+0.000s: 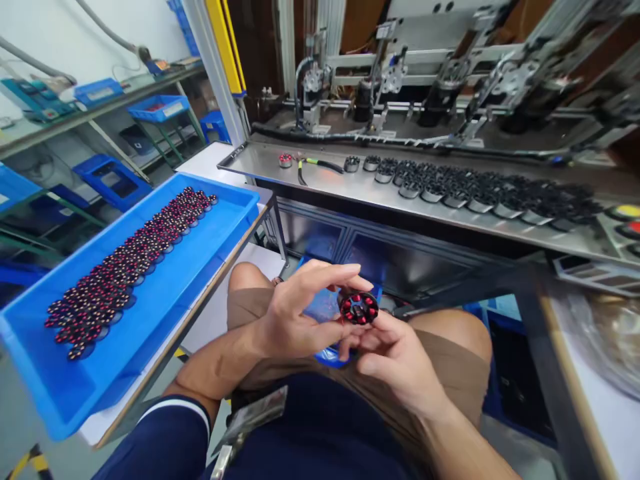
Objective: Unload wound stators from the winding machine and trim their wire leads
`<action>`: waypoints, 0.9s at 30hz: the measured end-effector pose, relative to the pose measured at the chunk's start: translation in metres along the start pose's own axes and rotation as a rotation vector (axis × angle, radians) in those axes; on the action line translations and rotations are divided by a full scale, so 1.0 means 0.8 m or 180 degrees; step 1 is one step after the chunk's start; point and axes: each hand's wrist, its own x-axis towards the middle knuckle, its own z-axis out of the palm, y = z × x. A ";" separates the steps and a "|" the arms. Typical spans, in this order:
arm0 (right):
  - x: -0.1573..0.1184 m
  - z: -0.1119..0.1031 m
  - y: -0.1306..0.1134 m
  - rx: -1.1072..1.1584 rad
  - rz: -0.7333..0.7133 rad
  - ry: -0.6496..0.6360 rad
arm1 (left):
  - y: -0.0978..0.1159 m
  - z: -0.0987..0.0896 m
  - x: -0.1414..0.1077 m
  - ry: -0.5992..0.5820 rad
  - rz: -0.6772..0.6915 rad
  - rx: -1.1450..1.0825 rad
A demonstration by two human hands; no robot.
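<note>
Over my lap, a round black part with red windings (358, 307) is held between both hands. My left hand (305, 310) grips its left side, with the fingers along the top and the thumb below. The fingers of my right hand (395, 353) press on its lower right side. On the left, a long blue tray (185, 300) holds many similar wound parts (125, 267). One red-wound part (285, 161) sits on the metal ledge beside cutters (320, 165) with green and black handles. Many black cores (450, 183) line the ledge to the right.
A machine with several metal arms (383, 83) stands behind the ledge (360, 185). At the right edge are yellow and red buttons (627, 212) and a clear plastic bag (607, 333). Blue bins (157, 107) and shelves are at the far left.
</note>
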 end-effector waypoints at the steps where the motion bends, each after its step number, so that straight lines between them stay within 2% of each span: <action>1: -0.002 0.008 0.005 0.0095 0.0083 0.0091 | -0.001 0.002 0.000 -0.0006 0.0020 0.0047; 3: -0.008 0.019 0.008 0.0242 0.0195 0.0270 | -0.003 0.003 0.000 -0.0039 -0.0008 0.0095; 6: -0.018 0.018 0.002 0.0177 0.0176 0.0339 | -0.004 0.003 0.002 -0.0111 -0.0187 -0.0011; 12: -0.024 -0.017 -0.023 -0.0637 -0.0104 -0.0208 | -0.009 -0.001 0.000 -0.0291 -0.0859 -0.0870; 16: -0.014 -0.033 -0.049 -0.1008 -0.0395 0.0075 | -0.006 0.000 -0.005 -0.0559 -0.1066 -0.1429; 20: -0.007 -0.018 -0.066 -0.1285 -0.0146 0.0263 | -0.003 0.006 -0.009 -0.0756 -0.1182 -0.1770; 23: -0.005 -0.004 -0.064 -0.1245 0.0023 0.0254 | -0.004 0.011 -0.013 -0.0647 -0.1271 -0.1922; 27: -0.013 0.000 -0.051 -0.1197 -0.0021 0.0198 | -0.008 0.015 -0.016 -0.0339 -0.1440 -0.2230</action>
